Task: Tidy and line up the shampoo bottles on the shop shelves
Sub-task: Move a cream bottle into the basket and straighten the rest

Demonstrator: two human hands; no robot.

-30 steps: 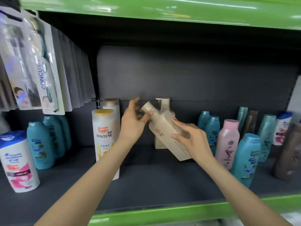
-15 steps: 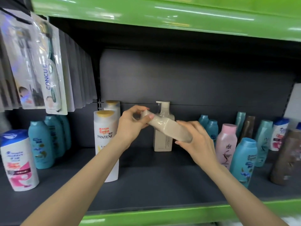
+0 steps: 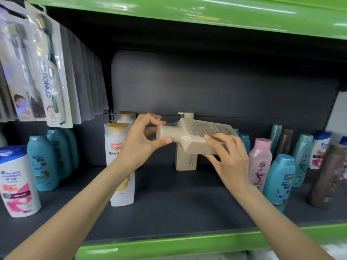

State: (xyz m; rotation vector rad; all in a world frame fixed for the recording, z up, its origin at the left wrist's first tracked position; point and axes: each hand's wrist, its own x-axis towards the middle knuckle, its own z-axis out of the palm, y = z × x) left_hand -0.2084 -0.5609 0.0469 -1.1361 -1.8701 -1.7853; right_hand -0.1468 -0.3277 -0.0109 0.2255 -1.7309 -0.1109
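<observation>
Since a second ago the beige bottle (image 3: 195, 136) has gone from tilted cap-up to lying nearly flat in the air, cap pointing left, and it has rolled so the small-print back label now faces the camera. Both hands moved with it.

Left hand (image 3: 139, 141) – thumb and fingers pinch round the cap end. Right hand (image 3: 228, 158) – fingers curled over the near face of the body, thumb under it, carrying the weight. Bottle is held clear above the shelf (image 3: 178, 199), in front of the standing pump bottle (image 3: 185, 156) of the same beige colour at the back wall.

Judgement: this is a mid-handling step – likely checking or tightening the cap, or finding the front face – not a placing step yet. Wrong side is showing, so it needs turning upright and label-forward before it goes down, probably in front of its beige match.

Rest of shelf: white Pantene bottle (image 3: 120, 162) stands just left of the hands, a second one behind it. Teal bottles (image 3: 42, 162) further left, a white blue-capped bottle (image 3: 16, 181) at the left front. On the right a pink bottle (image 3: 260, 162) and a teal bottle (image 3: 279, 181) stand unevenly, a brown bottle (image 3: 328, 177) blurred at far right. Lining up looks mostly undone.
</observation>
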